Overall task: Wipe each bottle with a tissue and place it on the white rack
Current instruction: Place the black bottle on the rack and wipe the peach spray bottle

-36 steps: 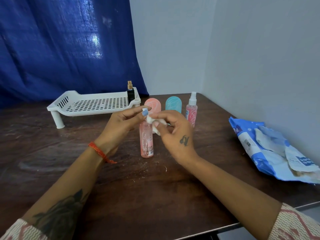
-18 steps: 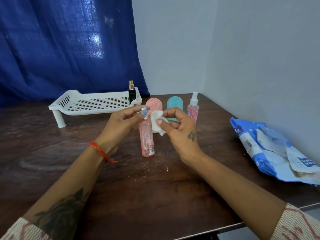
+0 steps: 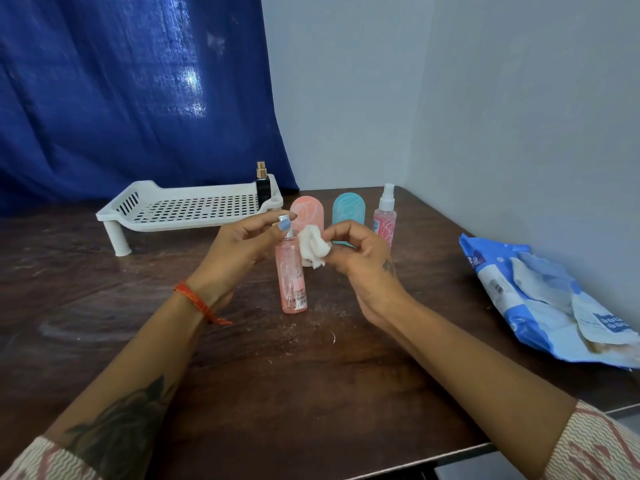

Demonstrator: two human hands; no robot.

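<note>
Clear pink cylindrical bottle (image 3: 291, 275) stands upright on the dark wood worktop (image 3: 311, 375). Left hand (image 3: 239, 247) grip pinches its cap; right hand (image 3: 360, 258) grip pinches a crumpled white tissue (image 3: 313, 249).

I am sitting at a dark brown wooden table (image 3: 311, 382) whose surface is showing scuffs and pale smears. A deep blue curtain (image 3: 131, 95) is hanging behind it on my left, with daylight glowing through the cloth in patches. Pale grey walls (image 3: 519, 116) are meeting in a corner ahead of me, the right one running along the table's edge.
</note>
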